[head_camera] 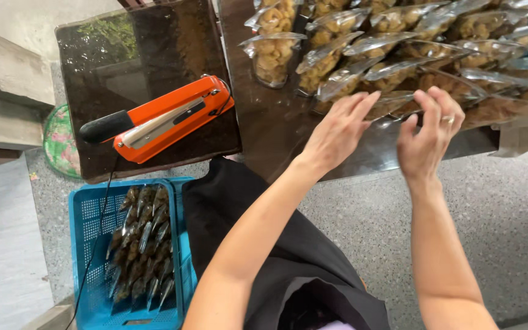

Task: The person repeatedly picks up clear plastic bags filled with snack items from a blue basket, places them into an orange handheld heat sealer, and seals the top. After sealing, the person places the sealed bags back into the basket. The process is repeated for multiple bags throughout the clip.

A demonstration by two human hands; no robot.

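Head view: orange sealer [166,119] and blue basket [87,244] flank snack bags [392,55].

Left hand [337,131] and right hand [426,137] rest fingertips on a clear plastic snack pouch [392,104]; more filled pouches [398,43] lie beyond the fingers.

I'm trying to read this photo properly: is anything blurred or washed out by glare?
Head view: daylight is soft and even, and the orange sealer is sharp. The dark glossy table mirrors the surroundings, the clear snack bags glint, and the left hand and right hand are slightly smeared at the fingers. The blue basket looks crisp.
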